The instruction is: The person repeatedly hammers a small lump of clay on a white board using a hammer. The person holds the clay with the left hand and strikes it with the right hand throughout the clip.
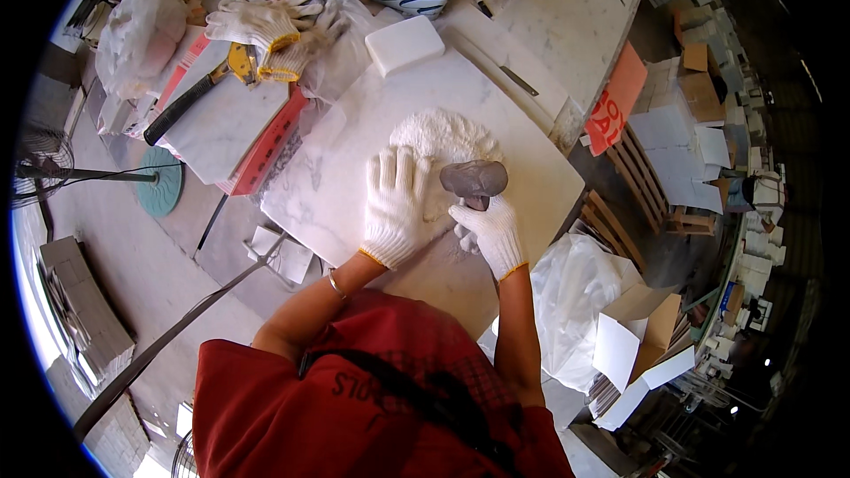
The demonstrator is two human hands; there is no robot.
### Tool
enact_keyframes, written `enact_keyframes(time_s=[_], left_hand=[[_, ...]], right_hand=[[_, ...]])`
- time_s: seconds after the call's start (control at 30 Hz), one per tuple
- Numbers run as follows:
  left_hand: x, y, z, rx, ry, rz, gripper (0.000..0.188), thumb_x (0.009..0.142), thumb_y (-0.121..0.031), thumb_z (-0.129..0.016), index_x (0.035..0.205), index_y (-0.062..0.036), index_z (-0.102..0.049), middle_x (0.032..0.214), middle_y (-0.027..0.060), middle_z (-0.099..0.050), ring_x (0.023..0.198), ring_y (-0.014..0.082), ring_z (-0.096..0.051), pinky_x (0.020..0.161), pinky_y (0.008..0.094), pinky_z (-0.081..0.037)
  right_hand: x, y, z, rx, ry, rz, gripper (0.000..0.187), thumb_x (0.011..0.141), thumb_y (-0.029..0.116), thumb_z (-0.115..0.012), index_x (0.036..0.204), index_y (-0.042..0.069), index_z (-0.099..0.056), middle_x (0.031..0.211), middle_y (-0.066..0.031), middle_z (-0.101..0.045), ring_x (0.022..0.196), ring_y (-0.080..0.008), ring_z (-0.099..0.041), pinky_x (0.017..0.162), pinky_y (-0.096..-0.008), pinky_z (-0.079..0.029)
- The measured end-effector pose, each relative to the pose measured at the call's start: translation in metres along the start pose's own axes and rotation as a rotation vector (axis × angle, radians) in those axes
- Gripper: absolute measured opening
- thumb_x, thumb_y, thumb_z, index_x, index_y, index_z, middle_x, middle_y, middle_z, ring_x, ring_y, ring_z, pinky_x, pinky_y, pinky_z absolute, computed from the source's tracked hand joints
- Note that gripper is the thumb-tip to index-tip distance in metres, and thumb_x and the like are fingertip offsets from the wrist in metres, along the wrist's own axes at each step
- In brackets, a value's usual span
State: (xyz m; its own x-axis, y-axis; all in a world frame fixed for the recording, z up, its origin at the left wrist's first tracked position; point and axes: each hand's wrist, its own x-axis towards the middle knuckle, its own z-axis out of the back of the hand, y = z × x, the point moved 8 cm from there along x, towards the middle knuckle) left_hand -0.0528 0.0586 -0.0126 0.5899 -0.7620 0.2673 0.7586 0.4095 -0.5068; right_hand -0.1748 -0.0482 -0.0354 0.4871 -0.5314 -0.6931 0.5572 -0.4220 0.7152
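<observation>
A white marble slab point(328, 177) lies on the worktable, with a round white textured disc point(443, 134) resting on it. My left hand point(394, 204), in a white knit glove, presses flat on the near edge of the disc, fingers spread. My right hand point(489, 230), also gloved, grips the handle of a grey mushroom-shaped tool point(475, 179) whose head sits at the disc's right edge. The two hands are close together, the tool head between them.
A white block point(405, 42) sits at the slab's far end. At the left lie a spare pair of gloves point(270, 25), a black-handled yellow tool point(208, 84) on another slab, and a plastic bag point(133, 31). Right of the table are a plastic bag point(571, 292), cardboard boxes point(646, 327) and stacked tiles point(677, 155).
</observation>
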Motion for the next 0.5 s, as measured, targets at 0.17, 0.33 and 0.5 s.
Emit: enact_keyframes(time_s=[0.17,0.33,0.5], left_hand=[[-0.003,0.000,0.001,0.041,-0.002,-0.005,0.088,0.072,-0.055,-0.081,0.135,0.0007,-0.055,0.134,0.0249,-0.050,0.130,0.0459,-0.045,0.111,0.0575,-0.035],[-0.002,-0.005,-0.001,0.100,0.074,-0.012,0.084,0.072,-0.048,-0.081,0.135,0.0008,-0.055,0.139,0.0264,-0.049,0.134,0.0472,-0.043,0.114,0.0582,-0.033],[-0.005,0.000,-0.007,0.112,0.064,0.001,0.087,0.071,-0.048,-0.081,0.136,0.0014,-0.053,0.139,0.0259,-0.050,0.134,0.0471,-0.043,0.115,0.0592,-0.032]], right_hand=[[-0.061,0.043,0.004,-0.099,-0.090,0.208,0.027,0.091,0.018,-0.080,0.108,-0.001,-0.071,0.080,-0.0078,-0.070,0.065,-0.0130,-0.066,0.057,-0.0274,-0.052],[0.008,-0.015,-0.001,-0.867,-0.286,0.616,0.029,0.092,0.026,-0.077,0.087,-0.002,-0.069,0.070,-0.0054,-0.066,0.058,-0.0137,-0.061,0.055,-0.0349,-0.048],[0.002,-0.008,-0.005,-0.350,-0.003,0.171,0.026,0.089,0.022,-0.078,0.093,0.001,-0.064,0.073,-0.0065,-0.063,0.057,-0.0120,-0.058,0.050,-0.0309,-0.046]])
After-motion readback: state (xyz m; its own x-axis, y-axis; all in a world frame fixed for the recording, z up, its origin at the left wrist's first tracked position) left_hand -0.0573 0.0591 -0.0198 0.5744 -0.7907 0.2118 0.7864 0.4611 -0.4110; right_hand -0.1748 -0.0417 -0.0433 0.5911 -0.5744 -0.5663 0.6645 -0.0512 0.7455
